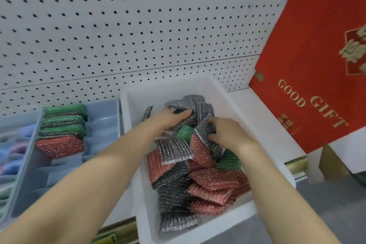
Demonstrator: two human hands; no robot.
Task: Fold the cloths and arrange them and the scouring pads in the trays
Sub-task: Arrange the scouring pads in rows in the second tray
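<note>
A white tray (pixel 227 93) in the middle holds a loose heap of scouring pads: silver pads (pixel 174 149), red pads (pixel 213 180), a green pad (pixel 184 131) and dark pads (pixel 174 192). My left hand (pixel 170 120) reaches into the far part of the heap. Its thumb lies on the silver pads (pixel 186 102) there, and its fingers are hidden among them. My right hand (pixel 230 134) is beside it, with its fingers curled round the edge of a silver pad (pixel 205 128). A blue divided tray (pixel 103 125) on the left holds green pads (pixel 63 120) and a red pad (pixel 59 145) standing in a row.
Another blue tray (pixel 25 140) at the far left holds pastel cloths (pixel 11 156). A white pegboard wall (pixel 128 25) backs the shelf. A red gift box (pixel 309 61) leans at the right. The shelf's front edge (pixel 297 161) runs just below the trays.
</note>
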